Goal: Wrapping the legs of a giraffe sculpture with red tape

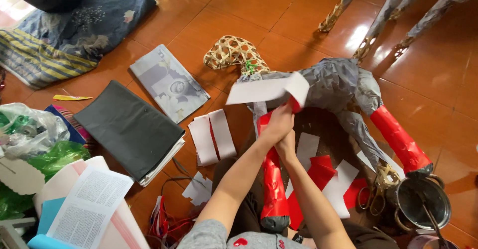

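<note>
On the tiled floor (308, 15), right in front of us, lies the papier-mâché animal figure (333, 87), grey paper over a woven bamboo frame (231, 52). We note both hands at its near leg (274, 189), which is wrapped in glossy red paper. Left hand (279, 124) sits on top, fingers closed in a pinch on a paper strip (269, 89), white on one face and red on the other, lifted just above the leg's upper end. Right hand (287, 142) is tucked directly under the left, touching it and pressed against the leg; whether its fingers are curled around anything we cannot tell, since the left hand covers them. The second red-wrapped leg (401, 139) points away to the right, well apart from both hands. Cut red and white strips (323, 172) lie just beside our right forearm. Scissors (376, 189) and a metal pot (423, 201) rest further right. Folded grey cloth (129, 129) lies to the left.
</note>
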